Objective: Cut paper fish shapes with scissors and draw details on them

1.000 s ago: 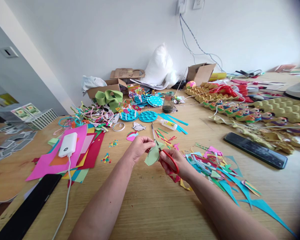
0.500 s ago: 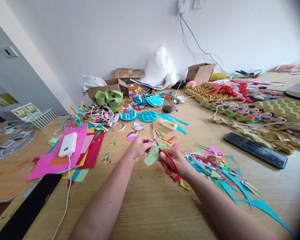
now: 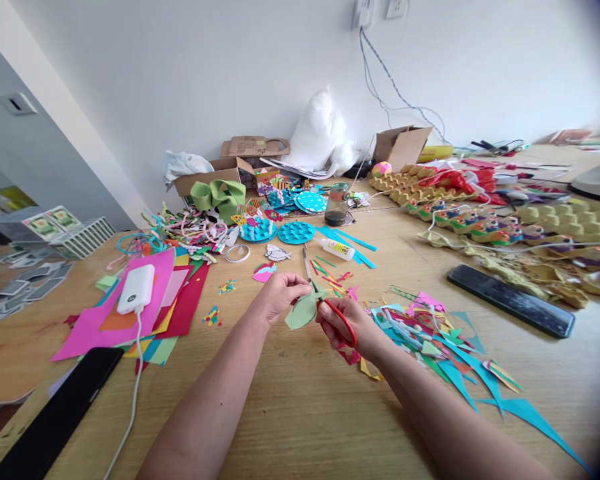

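Between my two hands is a piece of light green paper (image 3: 303,312) with a curved line drawn on it. My left hand (image 3: 283,293) pinches its upper left edge. In my right hand (image 3: 344,321) are red-handled scissors (image 3: 349,327), their blades at the paper's upper right side. Just beyond the hands lie a pink and blue paper cutout (image 3: 264,271), a white fish-shaped cutout (image 3: 277,253) and a white glue bottle (image 3: 338,249).
Paper scraps (image 3: 430,340) spread to the right, near a black phone (image 3: 511,301). Coloured sheets (image 3: 190,300) and a white power bank (image 3: 136,289) lie left, with another dark phone (image 3: 75,413). Behind stand a glass jar (image 3: 337,205), blue discs (image 3: 296,232) and egg trays (image 3: 555,217).
The green paper has turned slightly, its lower end shifting a little left and up. Both hands stay almost in place, with the scissors still at the paper.
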Available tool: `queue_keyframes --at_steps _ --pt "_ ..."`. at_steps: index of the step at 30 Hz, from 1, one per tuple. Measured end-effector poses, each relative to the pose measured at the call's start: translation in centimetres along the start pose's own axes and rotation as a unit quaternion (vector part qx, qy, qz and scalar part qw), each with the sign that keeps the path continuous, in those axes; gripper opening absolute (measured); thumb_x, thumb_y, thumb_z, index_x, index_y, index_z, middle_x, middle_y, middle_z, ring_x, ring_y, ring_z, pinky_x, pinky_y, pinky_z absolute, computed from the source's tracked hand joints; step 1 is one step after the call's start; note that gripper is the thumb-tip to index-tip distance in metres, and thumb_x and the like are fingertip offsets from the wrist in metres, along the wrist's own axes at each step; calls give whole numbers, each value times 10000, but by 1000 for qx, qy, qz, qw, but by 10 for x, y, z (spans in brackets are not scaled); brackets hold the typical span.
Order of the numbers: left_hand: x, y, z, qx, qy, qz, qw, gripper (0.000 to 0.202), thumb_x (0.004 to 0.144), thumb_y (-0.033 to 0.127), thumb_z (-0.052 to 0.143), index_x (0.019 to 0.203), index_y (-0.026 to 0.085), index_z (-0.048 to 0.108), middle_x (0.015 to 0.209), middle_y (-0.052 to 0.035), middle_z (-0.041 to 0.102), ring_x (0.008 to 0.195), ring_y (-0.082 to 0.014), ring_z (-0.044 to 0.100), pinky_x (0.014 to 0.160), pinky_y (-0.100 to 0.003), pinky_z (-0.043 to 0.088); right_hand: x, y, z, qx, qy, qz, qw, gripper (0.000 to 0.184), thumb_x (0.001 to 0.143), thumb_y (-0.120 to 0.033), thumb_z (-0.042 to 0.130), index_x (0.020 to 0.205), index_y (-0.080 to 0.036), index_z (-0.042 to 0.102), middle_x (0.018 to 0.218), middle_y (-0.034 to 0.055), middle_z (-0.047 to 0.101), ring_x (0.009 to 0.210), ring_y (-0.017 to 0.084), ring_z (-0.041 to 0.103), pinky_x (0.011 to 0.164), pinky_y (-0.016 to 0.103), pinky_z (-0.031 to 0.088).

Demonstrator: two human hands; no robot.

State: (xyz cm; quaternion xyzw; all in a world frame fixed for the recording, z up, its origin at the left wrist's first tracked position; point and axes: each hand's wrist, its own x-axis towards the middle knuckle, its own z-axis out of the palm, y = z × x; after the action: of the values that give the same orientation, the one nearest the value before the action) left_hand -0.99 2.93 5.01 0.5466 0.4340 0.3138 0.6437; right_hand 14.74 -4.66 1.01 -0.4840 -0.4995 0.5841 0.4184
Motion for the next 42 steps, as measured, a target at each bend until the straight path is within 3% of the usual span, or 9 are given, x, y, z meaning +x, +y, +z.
queue_keyframes --at_steps 18,42 --pt "-1 0 -1 -16 4 -10 1000 126 609 213 745 680 133 676 610 10 636 546 -96 537 562 -220 405 -1 -5 1 -10 5 6 1000 479 729 -633 693 689 -175 558 388 -47 513 310 75 411 351 188 290" --pt "-1 1 -7 12 -28 -10 999 167 569 263 752 641 141 664 572 19 591 512 -88 487 526 -221 353 -3 -5 1 -19 -5 3 1000 490 725 -646 687 680 -175 562 405 -49 508 314 81 425 357 196 285"
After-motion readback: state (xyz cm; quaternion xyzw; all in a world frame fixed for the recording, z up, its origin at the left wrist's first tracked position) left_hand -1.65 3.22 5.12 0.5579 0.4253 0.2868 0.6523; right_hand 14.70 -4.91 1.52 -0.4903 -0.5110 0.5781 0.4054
